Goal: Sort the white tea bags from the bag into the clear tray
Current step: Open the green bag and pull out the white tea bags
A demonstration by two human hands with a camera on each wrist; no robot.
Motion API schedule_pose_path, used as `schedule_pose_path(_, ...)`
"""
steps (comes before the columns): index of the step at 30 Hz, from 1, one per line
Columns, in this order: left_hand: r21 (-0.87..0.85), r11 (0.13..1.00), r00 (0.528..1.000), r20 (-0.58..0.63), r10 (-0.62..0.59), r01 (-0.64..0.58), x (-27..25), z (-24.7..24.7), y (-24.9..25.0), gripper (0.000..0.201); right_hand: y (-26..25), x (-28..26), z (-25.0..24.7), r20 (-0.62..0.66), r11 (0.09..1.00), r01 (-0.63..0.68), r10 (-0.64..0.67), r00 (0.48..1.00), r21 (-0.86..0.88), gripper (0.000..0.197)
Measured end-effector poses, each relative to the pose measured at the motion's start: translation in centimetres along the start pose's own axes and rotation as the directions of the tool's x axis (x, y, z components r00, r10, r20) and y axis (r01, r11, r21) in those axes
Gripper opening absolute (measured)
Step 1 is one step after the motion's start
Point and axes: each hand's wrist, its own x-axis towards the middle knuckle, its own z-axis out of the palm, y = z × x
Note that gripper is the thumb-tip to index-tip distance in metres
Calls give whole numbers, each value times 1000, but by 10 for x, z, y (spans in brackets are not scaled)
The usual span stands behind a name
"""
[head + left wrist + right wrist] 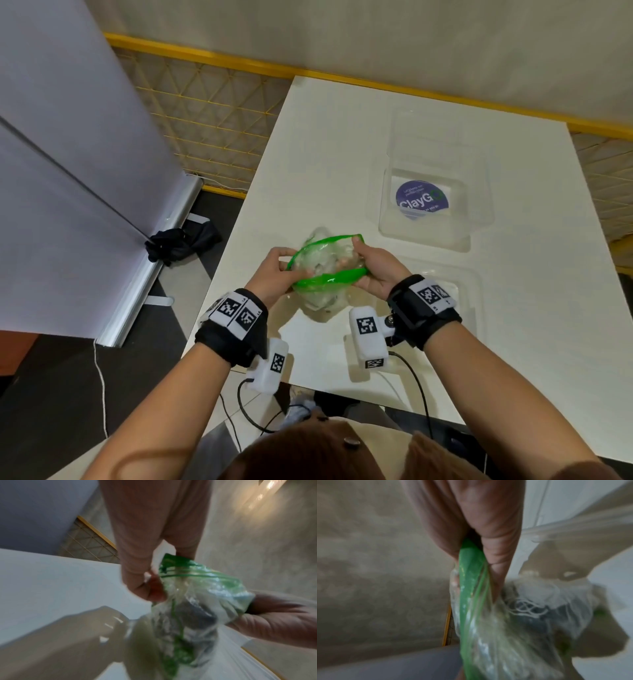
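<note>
A clear plastic zip bag (323, 270) with a green rim is held above the white table (325, 154), its mouth pulled wide. Pale tea bags (318, 260) show dimly through the plastic. My left hand (277, 270) pinches the left side of the rim. My right hand (371, 265) grips the right side, fingers curled over the green strip (469, 577). The left wrist view shows the bag (193, 601) between both hands. A clear tray (428, 219) with a purple round sticker lies beyond the bag, to the right.
A second clear tray (438, 137) sits behind the first, and another clear lid (455, 301) lies under my right wrist. A grey partition panel (68, 171) stands left of the table. Yellow mesh fencing (212, 113) runs behind. Cables hang at the near edge.
</note>
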Motion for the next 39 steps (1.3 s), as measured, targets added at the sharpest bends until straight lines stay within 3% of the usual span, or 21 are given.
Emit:
schedule_pose_path(2,-37,992,993,-4,-117,117,-1,-2,-1,11,-1,2,1,-11,999,20,-20,1000,28,36)
schedule_pose_path(3,-121,977,984,36,-172,175,-1,-1,-1,17,-1,3,2,-6,1000,28,-28,1000,-12,37)
schedule_pose_path(6,-470,838,960,124,-249,278,2,3,4,25,2,4,3,-6,945,112,-120,993,-307,39)
schedule_pose_path(8,-595,745,952,148,-268,302,4,7,8,23,7,3,3,39,869,177,-180,983,-462,45)
schedule_pose_path(11,-673,670,949,181,-259,311,5,13,16,26,15,1,-3,48,845,164,-163,985,-508,52)
schedule_pose_path(13,-666,673,946,192,-263,322,5,16,18,32,17,1,-10,130,856,212,-170,977,-473,62)
schedule_pose_path(15,-658,668,936,205,-286,348,4,20,18,37,15,-1,-15,254,793,298,-186,949,-532,85)
schedule_pose_path(17,-654,664,931,223,-288,362,2,22,16,39,12,-2,-13,312,727,339,-179,933,-597,93)
schedule_pose_path(19,-565,747,936,188,-297,351,3,23,15,36,10,-2,-11,321,702,338,-163,933,-627,91)
schedule_pose_path(21,-277,922,959,-10,-283,269,6,18,13,30,9,-3,-9,307,673,335,-165,937,-660,84)
schedule_pose_path(22,-67,983,973,-143,-181,173,8,14,10,38,9,-2,-9,299,661,332,-168,939,-673,81)
schedule_pose_path(23,155,988,976,-217,10,24,11,10,6,51,8,-1,-9,292,656,332,-174,941,-678,79)
schedule_pose_path(25,486,826,903,-152,402,-286,12,6,6,63,5,0,-8,285,647,336,-187,940,-685,74)
schedule_pose_path(26,589,714,859,-65,508,-378,11,7,11,58,2,0,-6,296,629,351,-196,935,-693,71)
schedule_pose_path(28,715,527,825,125,551,-460,15,6,19,39,-2,1,-3,324,585,390,-219,920,-711,67)
schedule_pose_path(30,766,440,835,218,506,-468,20,4,26,26,-4,2,-1,323,557,422,-272,906,-715,68)
schedule_pose_path(35,792,451,846,149,512,-412,17,-2,31,23,5,-5,0,153,397,380,-497,854,-835,49)
schedule_pose_path(39,773,489,848,116,517,-404,8,-2,26,26,10,-5,1,131,326,299,-449,884,-897,41)
